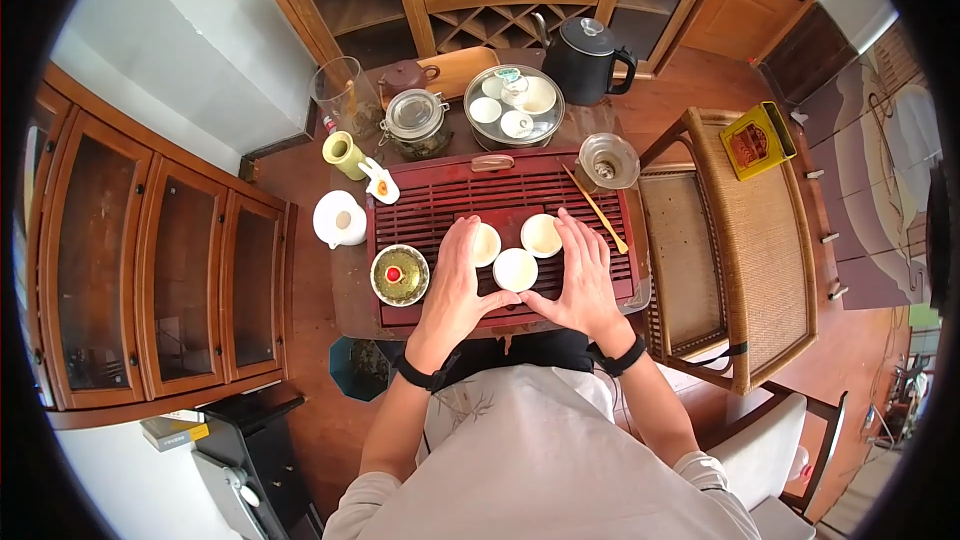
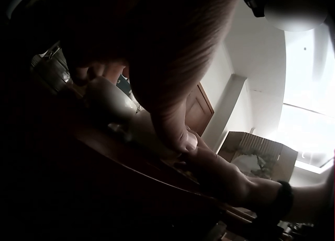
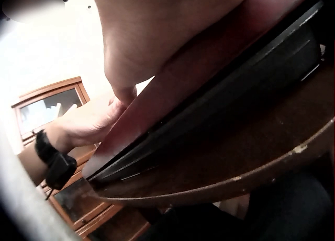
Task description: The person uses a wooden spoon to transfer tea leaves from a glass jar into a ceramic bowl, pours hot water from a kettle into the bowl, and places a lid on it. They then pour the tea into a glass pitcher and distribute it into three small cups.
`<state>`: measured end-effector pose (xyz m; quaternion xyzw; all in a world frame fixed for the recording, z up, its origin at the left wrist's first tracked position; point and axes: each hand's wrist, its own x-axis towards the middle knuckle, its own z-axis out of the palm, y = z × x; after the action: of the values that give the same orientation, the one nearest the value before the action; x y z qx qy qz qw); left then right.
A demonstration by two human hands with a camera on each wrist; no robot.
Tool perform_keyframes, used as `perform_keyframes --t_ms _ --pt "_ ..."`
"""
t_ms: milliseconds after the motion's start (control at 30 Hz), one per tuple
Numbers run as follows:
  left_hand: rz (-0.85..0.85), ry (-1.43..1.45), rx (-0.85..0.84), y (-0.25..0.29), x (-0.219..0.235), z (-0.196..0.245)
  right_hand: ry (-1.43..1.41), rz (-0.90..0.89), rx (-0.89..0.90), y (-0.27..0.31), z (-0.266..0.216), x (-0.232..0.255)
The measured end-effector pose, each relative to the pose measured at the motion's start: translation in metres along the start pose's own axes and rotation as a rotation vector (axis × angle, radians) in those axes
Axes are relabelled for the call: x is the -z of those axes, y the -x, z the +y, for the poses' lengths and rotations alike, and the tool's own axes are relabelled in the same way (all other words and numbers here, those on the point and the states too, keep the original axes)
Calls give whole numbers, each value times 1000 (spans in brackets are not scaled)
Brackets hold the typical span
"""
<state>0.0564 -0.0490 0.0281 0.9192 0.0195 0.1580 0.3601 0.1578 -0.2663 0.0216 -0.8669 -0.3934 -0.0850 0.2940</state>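
Observation:
Three small white cups stand in a tight triangle on the slatted red tea tray (image 1: 450, 195): a left cup (image 1: 487, 246), a right cup (image 1: 541, 236) and a front cup (image 1: 515, 271). My left hand (image 1: 452, 285) lies along the left side of the group with its fingers extended forward, right at the left cup. On the other side, my right hand (image 1: 586, 285) has its fingers stretched beside the right cup. Both thumbs meet just before the front cup. The left wrist view is dark, showing a pale cup (image 2: 107, 98) beside the fingers.
Left on the tray sits a lidded bowl (image 1: 400, 278) with a red knob; a white pot (image 1: 340, 219) stands beside the tray. A wooden tea scoop (image 1: 598, 210) lies at right, near a glass strainer cup (image 1: 608, 162). Behind are a glass jar (image 1: 416, 125), a round tin (image 1: 487, 130) and a black kettle (image 1: 588, 65).

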Motion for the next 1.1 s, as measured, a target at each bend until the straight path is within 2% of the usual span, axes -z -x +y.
perform_keyframes --t_ms 467,733,933,1100 --pt "-10 20 37 1 -1 0 -23 12 23 0 2 0" --pt "-7 28 44 2 -1 0 -88 -14 -54 5 3 -2" --pt "2 2 39 2 -2 0 -44 10 -16 2 2 -2" --pt "-3 -84 8 -3 15 24 -50 6 -18 1 1 -2"
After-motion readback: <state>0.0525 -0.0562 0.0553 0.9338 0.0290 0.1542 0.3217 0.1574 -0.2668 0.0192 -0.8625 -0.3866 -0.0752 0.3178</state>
